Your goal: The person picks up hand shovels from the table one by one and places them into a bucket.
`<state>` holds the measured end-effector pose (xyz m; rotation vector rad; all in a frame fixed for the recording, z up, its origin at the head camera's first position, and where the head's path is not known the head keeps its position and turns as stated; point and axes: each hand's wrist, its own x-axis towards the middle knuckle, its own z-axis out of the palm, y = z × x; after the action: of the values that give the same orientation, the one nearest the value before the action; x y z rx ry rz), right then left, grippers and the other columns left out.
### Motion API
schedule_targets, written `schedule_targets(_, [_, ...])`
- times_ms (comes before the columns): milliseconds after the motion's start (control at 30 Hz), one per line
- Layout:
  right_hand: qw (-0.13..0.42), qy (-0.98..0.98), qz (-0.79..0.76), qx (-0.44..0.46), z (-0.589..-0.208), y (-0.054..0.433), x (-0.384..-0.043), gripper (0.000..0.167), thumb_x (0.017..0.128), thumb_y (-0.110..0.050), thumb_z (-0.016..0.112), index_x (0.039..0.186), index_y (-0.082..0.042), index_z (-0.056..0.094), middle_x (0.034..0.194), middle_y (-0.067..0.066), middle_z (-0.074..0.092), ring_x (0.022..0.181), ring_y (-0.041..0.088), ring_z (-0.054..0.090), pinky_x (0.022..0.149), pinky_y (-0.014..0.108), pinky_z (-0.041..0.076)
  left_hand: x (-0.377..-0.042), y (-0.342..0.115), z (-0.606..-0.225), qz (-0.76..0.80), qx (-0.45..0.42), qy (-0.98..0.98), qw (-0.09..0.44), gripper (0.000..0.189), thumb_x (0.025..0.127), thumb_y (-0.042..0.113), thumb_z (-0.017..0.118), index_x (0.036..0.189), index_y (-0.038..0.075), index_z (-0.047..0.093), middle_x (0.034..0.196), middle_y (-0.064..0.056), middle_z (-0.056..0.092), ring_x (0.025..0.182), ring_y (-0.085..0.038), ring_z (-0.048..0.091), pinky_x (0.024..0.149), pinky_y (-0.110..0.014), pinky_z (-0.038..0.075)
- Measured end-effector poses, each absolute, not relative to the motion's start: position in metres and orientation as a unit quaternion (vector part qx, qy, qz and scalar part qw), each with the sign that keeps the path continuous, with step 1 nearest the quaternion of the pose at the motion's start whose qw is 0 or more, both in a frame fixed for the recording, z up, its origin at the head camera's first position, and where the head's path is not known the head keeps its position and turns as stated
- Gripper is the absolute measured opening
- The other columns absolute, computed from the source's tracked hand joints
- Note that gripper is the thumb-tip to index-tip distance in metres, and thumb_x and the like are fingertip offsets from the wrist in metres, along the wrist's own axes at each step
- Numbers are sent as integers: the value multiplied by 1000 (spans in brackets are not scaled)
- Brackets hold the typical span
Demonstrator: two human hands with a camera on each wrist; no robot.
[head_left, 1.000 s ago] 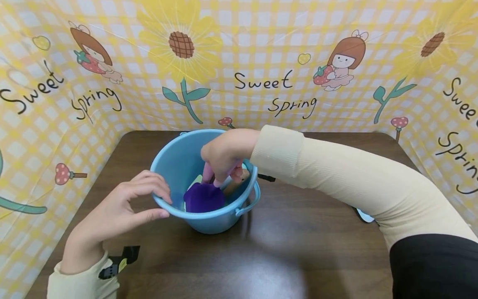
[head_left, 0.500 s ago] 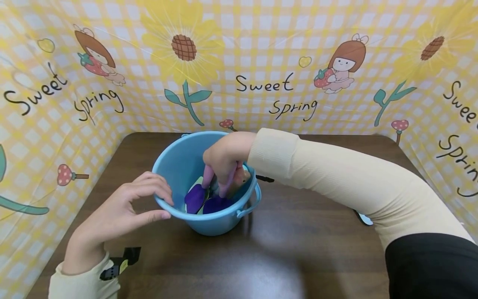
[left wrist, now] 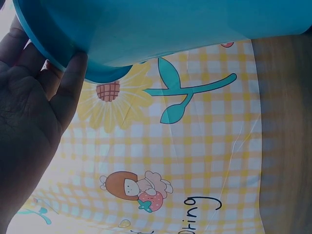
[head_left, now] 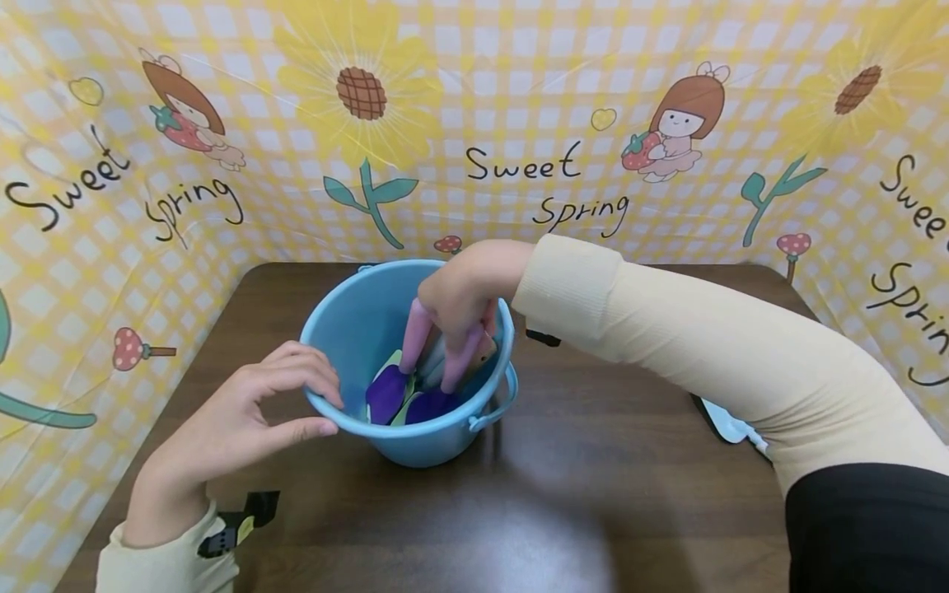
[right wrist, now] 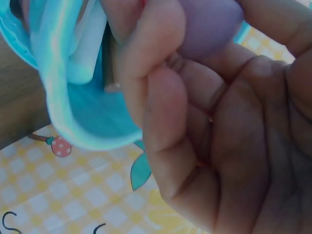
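Note:
A light-blue bucket stands upright on the table. My left hand holds its rim, thumb outside and fingers over the edge; the left wrist view shows this hand at the bucket wall. Inside the bucket, my right hand grips what looks like toy scoop tongs with pink arms and two purple scoop ends, which stand apart. A lavender rounded part shows among the curled fingers in the right wrist view. Pale-green material lies under the purple ends.
In the bucket, a whitish handle and a wooden piece stick up beside the right hand. A light-blue toy shovel lies on the table by the right forearm. A patterned cloth surrounds the table.
The purple ends, together as one shape a second ago, have parted. My right hand has risen slightly and shifted right. My left hand stays at the rim.

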<state>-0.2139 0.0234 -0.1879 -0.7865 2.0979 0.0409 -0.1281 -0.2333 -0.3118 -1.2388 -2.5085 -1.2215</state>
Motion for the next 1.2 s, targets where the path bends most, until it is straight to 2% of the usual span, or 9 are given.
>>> schedule_targets(33, [422,849,23,-318,-187,26,-214,7,94,-20,69,92,-14,68,63,-3,52,58,11,47,56,22,41,-128,-233,-312,-399,-404,-822,44,44,69,-6,85,96,25,70,100,9,67,110,-8,51,100,-18,38])
schedule_targets(100, [402,858,34,-318,-185,31,-215,23,95,-22,65,75,-12,59,68,-1,57,61,11,50,57,21,43,-128,-233,-311,-399,-401,-823,41,44,69,-6,85,96,25,70,100,8,68,111,-8,51,101,-18,38])
schedule_targets(167, [395,861,28,-318,-185,38,-218,25,97,-22,62,74,-11,59,72,1,60,59,11,51,56,20,44,-128,-233,-311,-399,-401,-824,39,44,69,-6,85,96,25,70,100,8,67,111,-8,51,101,-18,38])
schedule_targets(233, [386,864,19,-322,-183,46,-221,26,99,-26,59,79,-11,63,77,2,64,59,11,54,57,20,46,-128,-233,-312,-397,-402,-824,40,44,69,-6,85,96,25,70,100,8,67,110,-8,51,100,-17,38])
schedule_targets(367, [356,872,-16,-334,-180,71,-229,25,102,-30,54,99,-10,71,80,4,68,61,11,57,63,23,49,-129,-232,-313,-397,-405,-823,39,44,70,-6,85,96,25,69,101,9,67,109,-8,51,99,-17,38])
schedule_targets(433, [345,876,-45,-334,-180,86,-233,26,102,-29,54,107,-11,72,78,4,68,60,11,57,63,25,50,-129,-231,-313,-396,-407,-822,38,44,70,-6,85,96,25,69,101,9,67,109,-8,52,99,-17,38])
schedule_targets(733, [340,885,-156,-278,-184,159,-242,36,104,-28,50,131,-7,60,89,8,69,69,16,61,70,31,52,-128,-231,-313,-397,-402,-824,35,44,70,-6,85,96,25,69,100,7,67,110,-8,52,100,-17,38])
schedule_targets(1200, [334,881,-265,-205,-213,259,-233,42,106,-25,47,140,0,49,97,10,66,84,23,63,81,34,53,-129,-232,-316,-409,-424,-805,69,47,67,-10,85,98,24,70,97,6,68,109,-10,52,98,-19,39])
